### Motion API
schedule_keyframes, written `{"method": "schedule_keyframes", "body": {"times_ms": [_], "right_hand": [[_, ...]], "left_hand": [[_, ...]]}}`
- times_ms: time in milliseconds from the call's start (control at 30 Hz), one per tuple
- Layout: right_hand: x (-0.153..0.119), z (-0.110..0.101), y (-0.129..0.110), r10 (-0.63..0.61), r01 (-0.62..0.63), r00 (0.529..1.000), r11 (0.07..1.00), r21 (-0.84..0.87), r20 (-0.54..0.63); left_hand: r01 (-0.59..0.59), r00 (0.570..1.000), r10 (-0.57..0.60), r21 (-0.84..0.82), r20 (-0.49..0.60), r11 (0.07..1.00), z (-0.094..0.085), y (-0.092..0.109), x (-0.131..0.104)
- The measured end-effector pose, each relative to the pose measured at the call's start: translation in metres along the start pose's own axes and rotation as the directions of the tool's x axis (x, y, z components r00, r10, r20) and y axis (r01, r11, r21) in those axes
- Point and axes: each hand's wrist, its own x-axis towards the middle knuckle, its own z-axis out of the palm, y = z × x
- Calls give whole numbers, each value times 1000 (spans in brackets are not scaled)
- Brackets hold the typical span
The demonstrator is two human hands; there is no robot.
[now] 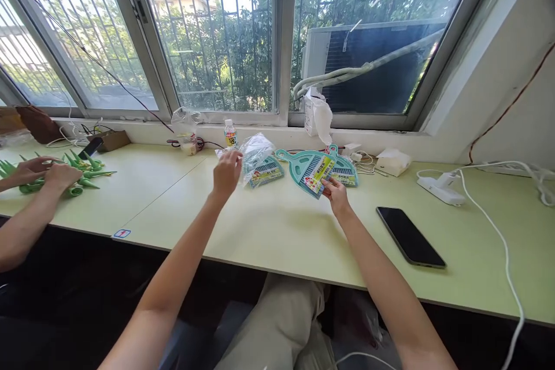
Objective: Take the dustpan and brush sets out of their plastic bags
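Holds turquoise dustpan (297, 165) over worktop (277, 234), right hand (336, 196) clamped on its near edge, with handle (284, 155) pointing toward left hand (226, 173), beside clear plastic wrapping (260, 147); cannot tell left grip.

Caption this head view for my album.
Right hand holding a flared teal plastic dustpan, left hand at crinkled clear plastic wrapping.

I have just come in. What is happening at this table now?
The person's right hand holds a teal dustpan set with a bright label. The left hand is right by clear plastic packaging; whether it grips it is unclear. Similar sets lie on the table nearby. To the left, a co-worker's hands are among green pieces.
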Motion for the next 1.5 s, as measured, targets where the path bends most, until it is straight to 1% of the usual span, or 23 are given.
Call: {"method": "schedule_keyframes", "body": {"times_ms": [67, 100, 167, 233, 300, 400, 467, 533, 600, 700, 800, 867, 1000, 1067, 1167, 1267, 1300, 1367, 1433, 1500], "right_hand": [[0, -1, -3, -13, 13, 1000, 1000, 21, -23], [1, -2, -5, -19, 20, 999, 999, 29, -32], [2, -2, -9, -38, 39, 998, 999, 33, -46], [2, -2, -13, -50, 51, 997, 999, 14, -51], [1, -1, -17, -46, 45, 999, 999, -21, -27], [-1, 2, -20, -8, 13, 999, 993, -115, 45], [-2, 3, -18, 28, -10, 996, 982, -190, 88], [-2, 4, -16, 56, -30, 993, 970, -241, 100], [-1, 2, -14, 62, -37, 995, 963, -268, 84], [2, -1, -13, 46, -33, 998, 956, -291, 39], [1, -2, -15, 39, -28, 999, 955, -295, 29], [-2, 0, -16, 40, -22, 997, 957, -290, 58], [-9, 8, -16, 42, 7, 986, 957, -291, 163], [-13, 13, -15, 49, 13, 978, 956, -293, 202], [-17, 18, -13, 59, 5, 976, 956, -295, 210], [-19, 21, -11, 49, 4, 982, 959, -283, 181], [-18, 21, -10, 39, 8, 985, 962, -274, 165], [-17, 21, -9, 8, 21, 994, 969, -248, 113], [-15, 19, -10, -34, 46, 998, 974, -222, 59], [-13, 17, -11, -72, 76, 997, 976, -203, 26]], "left_hand": [[-49, 997, 47, 27, 54, 998, 18, 28, 6], [-72, 993, 67, 44, 98, 996, 28, 37, 7], [-111, 976, 96, 68, 196, 991, 49, 49, 5], [-143, 959, 122, 67, 254, 987, 70, 51, -1], [-163, 952, 138, 71, 272, 984, 87, 47, -9], [-208, 946, 177, 90, 271, 974, 101, 37, -19], [-237, 942, 202, 104, 269, 966, 103, 31, -24], [-245, 939, 205, 122, 275, 962, 102, 27, -25], [-229, 945, 182, 151, 273, 962, 100, 25, -26], [-204, 958, 154, 197, 241, 959, 99, 23, -26], [-244, 955, 198, 208, 221, 947, 100, 24, -28], [-279, 948, 239, 182, 211, 943, 101, 25, -29], [-309, 940, 286, 109, 185, 945, 100, 31, -32], [-345, 928, 328, 78, 175, 935, 98, 36, -34], [-407, 901, 399, 14, 169, 913, 97, 44, -37], [-439, 887, 437, -20, 151, 898, 96, 52, -40], [-440, 889, 437, -12, 136, 898, 95, 54, -41], [-402, 912, 399, 21, 101, 915, 93, 57, -41], [-324, 944, 321, 46, 76, 945, 90, 56, -39], [-257, 964, 254, 44, 73, 965, 88, 54, -37]]}}
